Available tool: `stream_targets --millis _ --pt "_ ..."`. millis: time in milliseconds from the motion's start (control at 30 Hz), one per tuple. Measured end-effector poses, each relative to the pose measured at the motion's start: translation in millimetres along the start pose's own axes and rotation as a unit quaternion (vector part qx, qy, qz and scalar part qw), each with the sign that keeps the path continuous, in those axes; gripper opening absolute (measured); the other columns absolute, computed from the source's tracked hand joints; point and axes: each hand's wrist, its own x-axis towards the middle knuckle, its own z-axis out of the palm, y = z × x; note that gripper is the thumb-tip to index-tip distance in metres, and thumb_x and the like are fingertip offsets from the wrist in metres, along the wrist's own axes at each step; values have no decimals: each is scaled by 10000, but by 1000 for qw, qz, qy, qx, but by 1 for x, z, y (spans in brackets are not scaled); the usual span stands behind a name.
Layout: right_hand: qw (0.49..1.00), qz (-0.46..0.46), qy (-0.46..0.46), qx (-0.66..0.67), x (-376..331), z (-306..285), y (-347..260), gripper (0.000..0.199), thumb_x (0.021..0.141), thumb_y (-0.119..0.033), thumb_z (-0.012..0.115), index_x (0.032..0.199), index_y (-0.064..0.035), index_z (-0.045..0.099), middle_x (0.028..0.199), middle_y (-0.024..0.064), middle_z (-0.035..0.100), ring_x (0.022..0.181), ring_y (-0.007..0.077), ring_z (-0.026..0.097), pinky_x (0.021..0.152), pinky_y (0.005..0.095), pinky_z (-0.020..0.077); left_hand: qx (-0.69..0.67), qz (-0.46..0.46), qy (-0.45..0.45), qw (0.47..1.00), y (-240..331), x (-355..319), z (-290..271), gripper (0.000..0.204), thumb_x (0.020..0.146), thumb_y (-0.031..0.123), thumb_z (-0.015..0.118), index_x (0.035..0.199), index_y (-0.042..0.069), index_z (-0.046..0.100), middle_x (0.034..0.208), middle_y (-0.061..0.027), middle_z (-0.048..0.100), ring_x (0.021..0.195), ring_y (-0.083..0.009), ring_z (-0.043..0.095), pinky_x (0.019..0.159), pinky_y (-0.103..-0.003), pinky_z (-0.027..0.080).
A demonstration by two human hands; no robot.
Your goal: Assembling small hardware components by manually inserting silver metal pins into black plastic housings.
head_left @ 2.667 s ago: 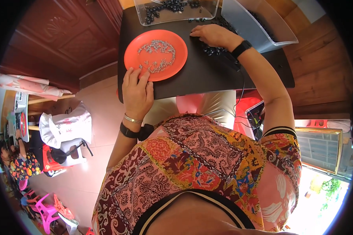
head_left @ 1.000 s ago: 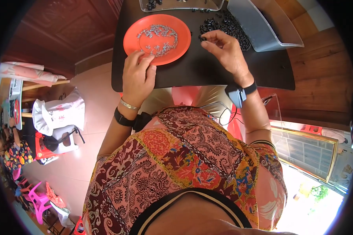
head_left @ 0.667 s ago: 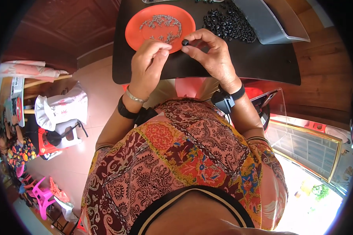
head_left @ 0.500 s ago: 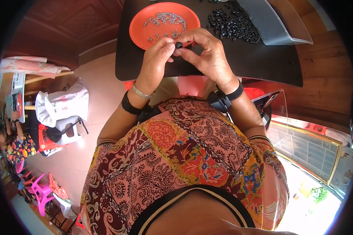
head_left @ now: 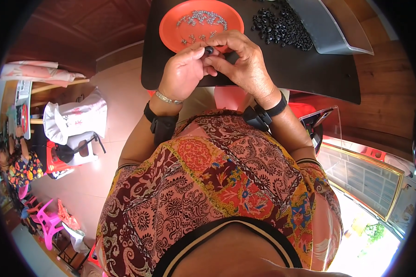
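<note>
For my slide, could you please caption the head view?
Both hands pinch a small black ring above a round orange plate.

A black flat table (head_left: 309, 74) stands over a pale tiled floor (head_left: 120, 97). Left of the table a white cloth bag (head_left: 76, 119) sits on a red plastic stool (head_left: 55, 162); farther left, pink plastic chairs (head_left: 44, 221).

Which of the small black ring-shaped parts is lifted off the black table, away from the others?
The black ring part pinched between the fingertips of the left hand and right hand. The others lie in a pile on the black table.
</note>
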Motion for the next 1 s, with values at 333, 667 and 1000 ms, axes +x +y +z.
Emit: stream_targets --millis 333,667,1000 --pt "1000 -20 -13 -4 2 -1 12 269 730 -36 744 986 -48 663 974 83 657 935 231 615 808 333 497 5 -7 45 999 7 -2 13 295 929 256 459 1107 43 560 1022 -65 608 908 -164 586 742 -306 465" --pt "999 15 -28 25 0 5 6 339 732 -38 750 1057 -58 656 1020 77 651 966 222 607 839 319 499 -15 -8 44 999 5 -6 2 259 923 236 452 1058 50 570 1009 -59 613 917 -173 591 745 -300 454" --pt "998 -46 -16 -35 -2 7 8 273 680 -78 758 943 -101 686 929 49 656 898 254 609 780 357 510 54 -14 80 995 1 -14 7 243 919 236 470 1032 44 568 953 -49 609 866 -158 593 735 -281 449"
